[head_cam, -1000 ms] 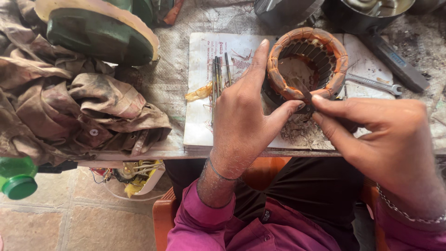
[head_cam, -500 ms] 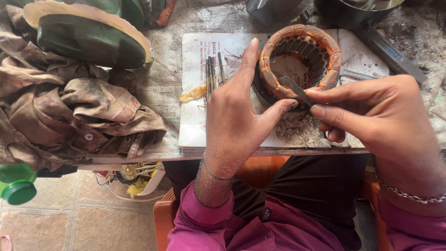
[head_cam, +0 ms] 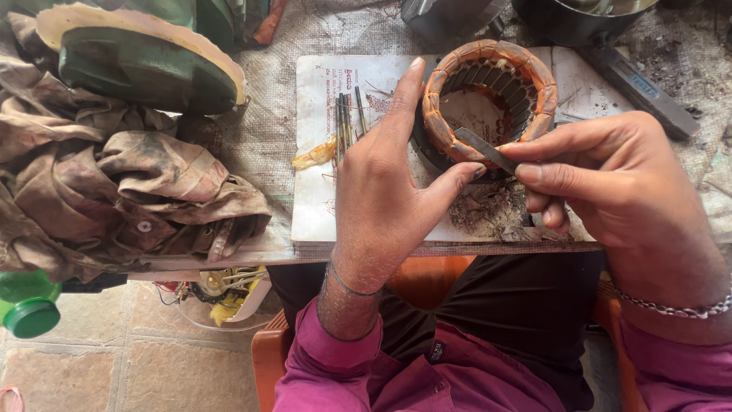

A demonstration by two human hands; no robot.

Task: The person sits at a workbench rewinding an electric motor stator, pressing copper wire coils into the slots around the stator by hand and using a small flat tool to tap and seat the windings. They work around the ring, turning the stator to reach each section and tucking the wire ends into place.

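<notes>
Stator ring: the rust-orange wound ring lies on the white board at the worktop's near edge, steady under your hands.
Left hand: your left hand braces the ring, forefinger up its left side, thumb tip at the lower rim; fingers spread, pinching nothing.
Right hand: your right hand pinches the thin flat strip between thumb and forefinger.
Change: a second ago the strip's tip sat low by the rim; now it reaches over the lower winding toward the slots.
Meaning: judged from this, you are lining up the strip with a slot.
Nearby: metal rods, dirty rags.
</notes>
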